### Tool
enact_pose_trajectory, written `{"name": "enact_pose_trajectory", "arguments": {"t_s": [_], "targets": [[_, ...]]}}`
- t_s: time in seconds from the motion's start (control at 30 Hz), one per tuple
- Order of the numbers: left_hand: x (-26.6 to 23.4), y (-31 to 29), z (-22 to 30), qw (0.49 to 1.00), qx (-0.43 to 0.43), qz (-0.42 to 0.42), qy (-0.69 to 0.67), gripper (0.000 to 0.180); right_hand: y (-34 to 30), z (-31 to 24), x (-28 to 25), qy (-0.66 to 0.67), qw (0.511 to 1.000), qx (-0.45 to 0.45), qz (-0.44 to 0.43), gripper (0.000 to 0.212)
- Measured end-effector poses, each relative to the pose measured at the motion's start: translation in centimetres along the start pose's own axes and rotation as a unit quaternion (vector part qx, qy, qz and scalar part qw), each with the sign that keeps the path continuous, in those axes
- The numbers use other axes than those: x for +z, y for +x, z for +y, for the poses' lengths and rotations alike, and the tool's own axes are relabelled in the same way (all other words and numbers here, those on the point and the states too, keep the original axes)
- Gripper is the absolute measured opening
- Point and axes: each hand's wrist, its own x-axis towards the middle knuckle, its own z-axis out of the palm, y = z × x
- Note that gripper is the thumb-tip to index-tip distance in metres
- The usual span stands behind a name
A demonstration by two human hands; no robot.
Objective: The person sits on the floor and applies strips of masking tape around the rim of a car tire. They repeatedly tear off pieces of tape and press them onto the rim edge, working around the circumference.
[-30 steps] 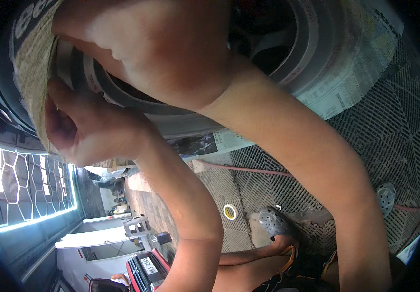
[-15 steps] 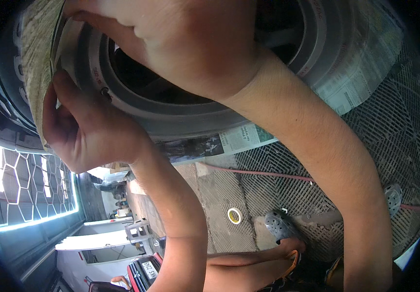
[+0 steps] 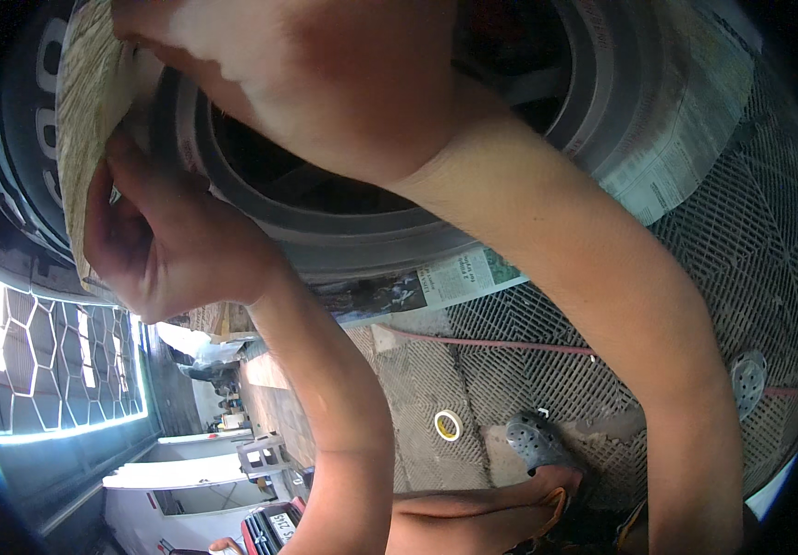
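A tan, wrinkled strip of masking tape (image 3: 84, 120) runs down the left side, in front of a dark tyre. My left hand (image 3: 181, 236) is closed, thumb and fingers pinching the strip's lower part. Across the top reaches my right hand (image 3: 325, 83), its fingertips bent in at the strip's upper end and partly cut off by the picture's edge. Behind both hands lies a grey wheel rim (image 3: 325, 222) with a dark centre. Newspaper sheets (image 3: 454, 287) show around the lower and right side of the wheel.
Ribbed grey floor tiles (image 3: 528, 342) spread below, crossed by a thin red hose (image 3: 491, 344). A yellow and white ring-shaped roll (image 3: 449, 425) lies near my sandalled foot (image 3: 542, 439). Farther left are a red car (image 3: 265, 527), a white bench-like shape (image 3: 177, 472) and hexagonal lights (image 3: 56, 361).
The view has shifted slightly, with more of the tyre's pale lettering showing beside the strip. Both hands keep their places at the strip, the right one shifted a little left.
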Motion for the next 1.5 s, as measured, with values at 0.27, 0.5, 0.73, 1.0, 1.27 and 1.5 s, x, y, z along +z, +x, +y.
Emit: {"name": "enact_pose_trajectory", "arguments": {"t_s": [0.27, 0.5, 0.73, 1.0, 1.27, 1.5], "targets": [[0.5, -0.4, 1.0, 0.999, -0.034, 0.018, 0.021, 0.024, 0.0, -0.4, -0.1, 0.004, 0.999, 0.033, -0.008, 0.012], [0.1, -0.5, 0.7, 0.999, -0.039, 0.001, 0.002, 0.023, 0.1, -0.6, -0.3, 0.031, 0.998, 0.052, 0.008, 0.011], [0.6, -0.2, 1.8, 0.994, -0.105, 0.018, -0.034, 0.027, 1.0, -1.9, -1.8, -0.032, 0.997, 0.068, -0.021, 0.011], [0.5, 0.1, 2.0, 0.995, -0.095, 0.005, -0.009, 0.026, 0.6, -1.4, -1.2, 0.003, 0.997, 0.073, -0.02, 0.011], [-0.7, -0.9, 2.1, 0.99, -0.131, -0.001, 0.051, 0.023, 0.5, -2.0, -3.0, 0.097, 0.986, 0.112, -0.077, 0.012], [-5.0, -1.2, 2.3, 0.993, -0.075, -0.092, 0.002, 0.012, 2.5, -2.5, -4.9, 0.219, 0.946, 0.165, -0.175, 0.013]]}}
